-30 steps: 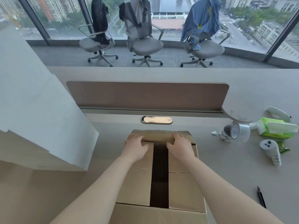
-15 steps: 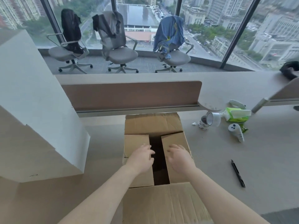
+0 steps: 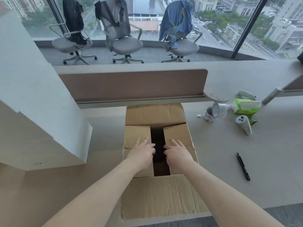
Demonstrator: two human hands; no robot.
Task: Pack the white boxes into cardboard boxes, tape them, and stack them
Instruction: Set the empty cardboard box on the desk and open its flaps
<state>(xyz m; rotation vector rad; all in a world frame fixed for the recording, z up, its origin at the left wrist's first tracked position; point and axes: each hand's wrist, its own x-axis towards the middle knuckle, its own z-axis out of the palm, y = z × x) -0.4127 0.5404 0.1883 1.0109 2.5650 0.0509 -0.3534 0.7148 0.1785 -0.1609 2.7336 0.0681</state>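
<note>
Both hands are down on the cardboard box [image 3: 157,195], which sits on the grey desk [image 3: 229,161] right in front of the person; the left hand [image 3: 142,153] lies palm-down on the left flap [image 3: 136,136], fingers spread and released, gripping nothing; the right hand [image 3: 177,153] does the same on the right flap [image 3: 177,133], fingers loose and pressing flat; between the two sets of fingertips runs a dark open gap, so the top is not closed; just beyond the fingers the far flap [image 3: 155,113] lies folded out toward the brown desk divider [image 3: 131,86]; behind the wrists the near flap hangs open toward the person; well off to the left of the left fingers stands a pile of white boxes [image 3: 41,104], tall and tilted in this view; off to the right of the right fingers, a clear tape roll [image 3: 219,110], a green tissue pack [image 3: 246,106], a white controller [image 3: 244,124]; nearer, a black pen [image 3: 243,166] lies alone on the desk.
</note>
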